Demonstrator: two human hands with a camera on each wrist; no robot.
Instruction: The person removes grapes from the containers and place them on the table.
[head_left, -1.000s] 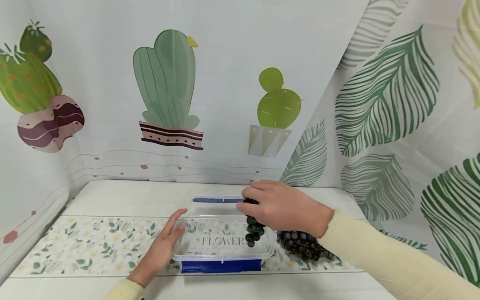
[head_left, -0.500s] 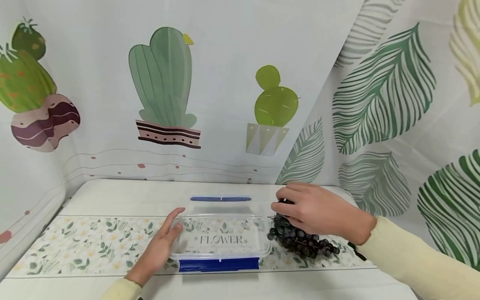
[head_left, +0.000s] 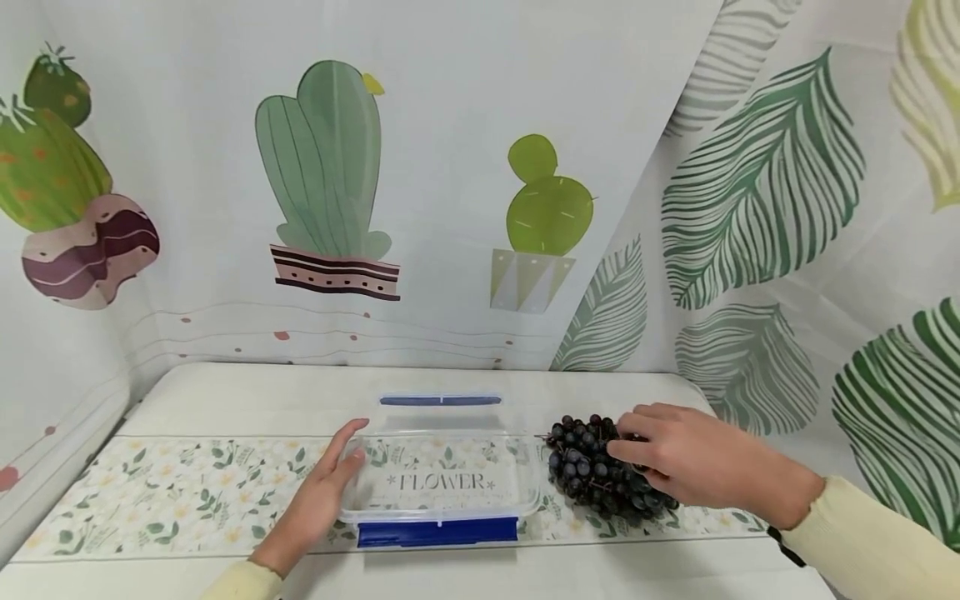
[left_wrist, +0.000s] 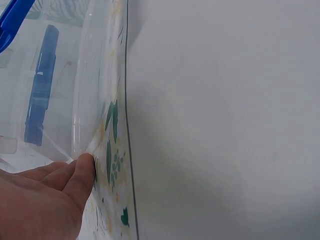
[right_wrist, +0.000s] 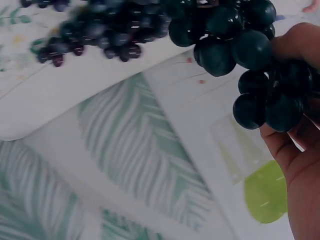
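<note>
A clear plastic food container (head_left: 352, 505) with blue locking flaps (head_left: 438, 532) stands on the table, and lettering shows through it. My left hand (head_left: 324, 487) rests at the container's left side with its fingers extended; in the left wrist view the fingertips touch the clear wall. To the right of the container lies a heap of dark grapes (head_left: 581, 462). Over the heap's right part, my right hand (head_left: 686, 454) grips a bunch of grapes (right_wrist: 217, 55), mostly hidden by the hand in the head view. Other grapes (right_wrist: 107, 30) lie apart on the table in the right wrist view.
A floral band (head_left: 172, 500) runs across the white tablecloth (head_left: 255, 396). Behind the table hangs a cloth printed with cacti (head_left: 330, 167), and leaf-printed fabric (head_left: 765, 183) hangs at the right.
My right hand has travelled right, from above the container to over the right part of the grape heap, still holding grapes. My left hand stays by the container.
</note>
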